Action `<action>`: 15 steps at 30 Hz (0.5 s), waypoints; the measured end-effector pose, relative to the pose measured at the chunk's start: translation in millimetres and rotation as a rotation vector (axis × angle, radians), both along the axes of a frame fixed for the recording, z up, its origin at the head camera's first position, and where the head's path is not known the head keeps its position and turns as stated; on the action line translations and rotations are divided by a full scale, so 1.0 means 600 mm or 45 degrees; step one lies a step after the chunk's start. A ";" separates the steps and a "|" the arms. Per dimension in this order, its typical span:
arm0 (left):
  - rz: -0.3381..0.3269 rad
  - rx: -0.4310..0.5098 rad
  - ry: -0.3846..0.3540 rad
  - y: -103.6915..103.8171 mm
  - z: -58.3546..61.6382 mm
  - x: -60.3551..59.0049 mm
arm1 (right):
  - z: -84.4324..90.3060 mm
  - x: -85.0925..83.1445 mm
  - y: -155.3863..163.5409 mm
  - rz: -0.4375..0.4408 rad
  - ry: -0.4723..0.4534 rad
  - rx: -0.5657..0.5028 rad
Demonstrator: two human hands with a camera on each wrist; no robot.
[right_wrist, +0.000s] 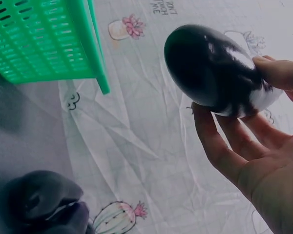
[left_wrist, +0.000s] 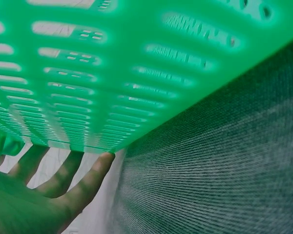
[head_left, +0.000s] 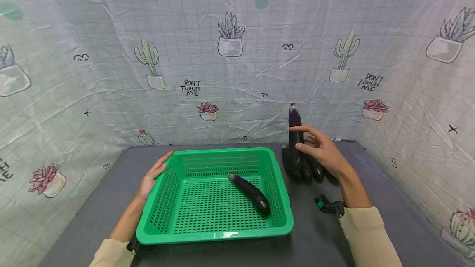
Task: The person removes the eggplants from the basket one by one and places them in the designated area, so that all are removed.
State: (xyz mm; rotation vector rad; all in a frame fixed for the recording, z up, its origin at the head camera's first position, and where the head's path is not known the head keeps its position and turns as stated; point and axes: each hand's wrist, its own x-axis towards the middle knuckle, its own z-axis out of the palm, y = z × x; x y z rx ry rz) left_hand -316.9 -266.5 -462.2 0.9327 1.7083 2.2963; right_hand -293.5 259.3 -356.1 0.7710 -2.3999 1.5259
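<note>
A pale, wrinkled fabric backdrop printed with cacti and potted succulents (head_left: pixel 237 52) hangs around 3 sides of the grey cloth-covered table (head_left: pixel 96 201). In the middle of that table sits a bright green perforated plastic basket (head_left: pixel 219 236), and inside it lies 1 long, dark purple aubergine (head_left: pixel 250 193), set diagonally across the floor toward the right wall. Just right of the basket, a small pile of dark purple aubergines (head_left: pixel 308 171) rests on the cloth (I cannot count them exactly). Above that pile the right hand (head_left: pixel 320 151) holds another glossy dark aubergine (head_left: pixel 295 135) upright, thumb on 1 side and fingers (right_wrist: pixel 219 146) curled round the other, so the grip is clamped on it; its lower end stands among the pile. The left hand (head_left: pixel 152 176) lies flat against the basket's left wall near the far corner, fingers (left_wrist: pixel 88 180) straight and together, holding nothing. Both forearms wear cream sleeves.
</note>
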 end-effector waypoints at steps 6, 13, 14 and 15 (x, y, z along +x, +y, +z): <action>-0.010 0.002 0.013 0.000 0.000 -0.002 | 0.000 0.000 0.012 -0.012 -0.009 -0.008; -0.030 0.016 0.028 -0.001 0.000 -0.002 | -0.006 -0.008 0.026 -0.008 0.035 0.035; -0.041 0.029 0.019 -0.001 0.000 -0.001 | -0.007 -0.010 0.029 -0.007 0.036 0.036; -0.045 0.035 0.015 -0.001 -0.001 -0.001 | -0.009 -0.011 0.031 -0.008 0.035 0.030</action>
